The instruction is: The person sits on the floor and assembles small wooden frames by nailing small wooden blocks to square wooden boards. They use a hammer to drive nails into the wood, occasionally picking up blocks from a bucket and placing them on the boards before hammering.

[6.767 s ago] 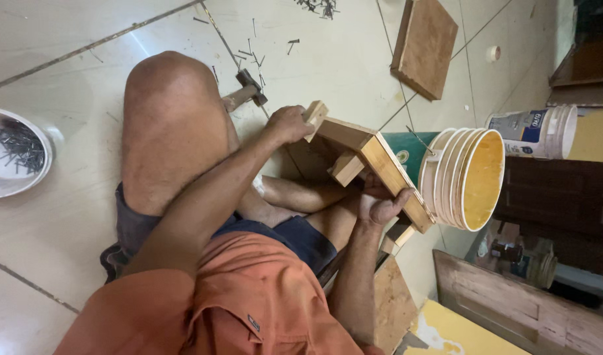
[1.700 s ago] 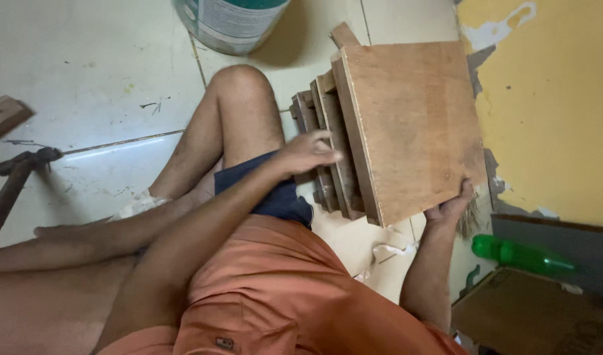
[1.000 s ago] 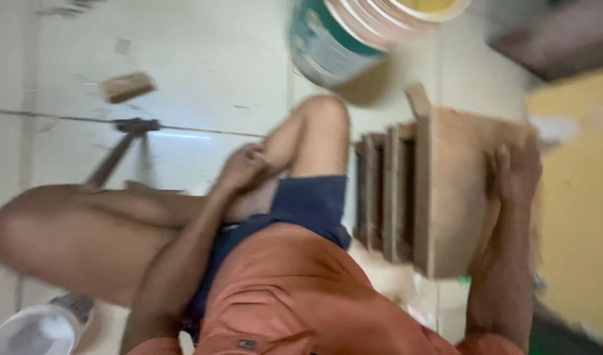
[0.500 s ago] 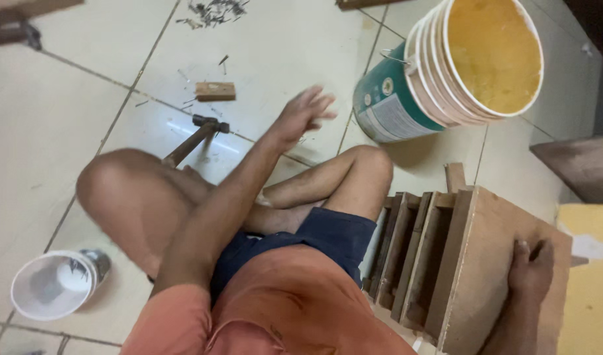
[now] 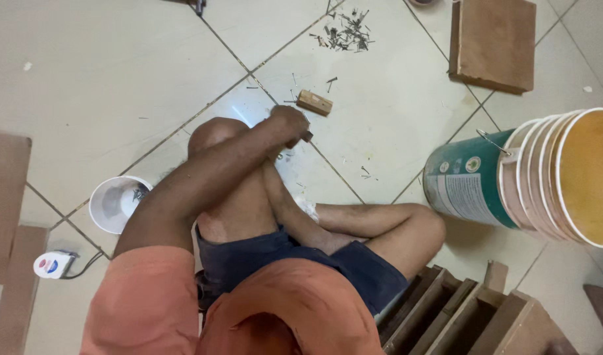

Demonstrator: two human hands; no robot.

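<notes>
Nearest you, the slatted wooden frame point(image 5: 459, 315) lies at your right on the tiled floor point(image 5: 117, 79); your right hand is out of view. Your left hand point(image 5: 289, 125) reaches over your raised knee, fingers curled together around something dark that you cannot make out. Just beyond it lies a small wooden block point(image 5: 314, 102) among loose nails point(image 5: 344, 36). A stack of buckets point(image 5: 531, 177) lies to the right.

One small wooden block point(image 5: 314, 102), one square wooden board point(image 5: 492, 43), one white bowl point(image 5: 117, 204), one stack of buckets point(image 5: 531, 177) and many scattered nails point(image 5: 344, 33).
</notes>
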